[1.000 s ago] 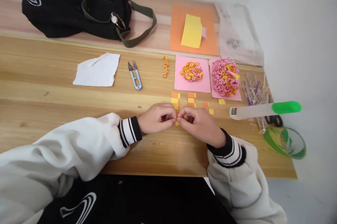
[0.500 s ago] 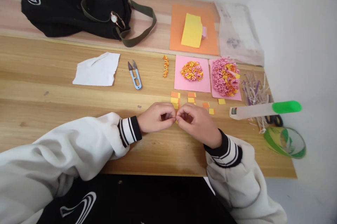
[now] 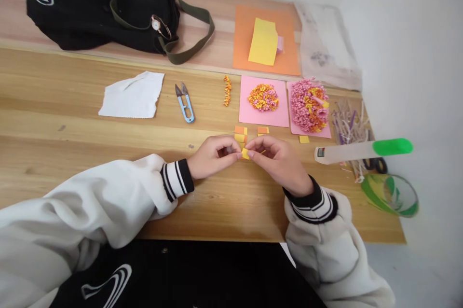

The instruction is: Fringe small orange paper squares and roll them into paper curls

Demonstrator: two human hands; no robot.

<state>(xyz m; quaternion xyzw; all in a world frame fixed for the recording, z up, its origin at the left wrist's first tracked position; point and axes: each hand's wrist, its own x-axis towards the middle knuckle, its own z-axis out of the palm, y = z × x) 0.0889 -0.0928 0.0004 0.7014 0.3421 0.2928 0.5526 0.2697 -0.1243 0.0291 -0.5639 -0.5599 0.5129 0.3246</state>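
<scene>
Between my two hands is a small yellow paper piece [image 3: 245, 153]. My left hand [image 3: 213, 157] is closed, thumb and forefinger pinching at its left edge. My right hand [image 3: 277, 159] pinches its right side, and a thin yellow strip sticks out past those fingers. Just beyond my fingertips lie small orange and yellow paper pieces [image 3: 240, 130], partly covered by the hands. Another orange-and-yellow pair [image 3: 263, 130] shows behind my right hand, and a single yellow piece [image 3: 304, 139] lies to its right.
Pink sheets hold a small heap of orange and pink bits [image 3: 263, 97] and a larger heap [image 3: 309, 105]. Blue thread snips [image 3: 185, 103] and white cloth [image 3: 132, 95] lie left. A green-capped glue bottle [image 3: 361, 149], green tape roll [image 3: 392, 194] and black bag [image 3: 101, 11] surround the work area.
A yellow paper piece now shows between my fingertips, where it was mostly hidden before. My right hand has shifted slightly right and covers the small pieces that lay near it.
</scene>
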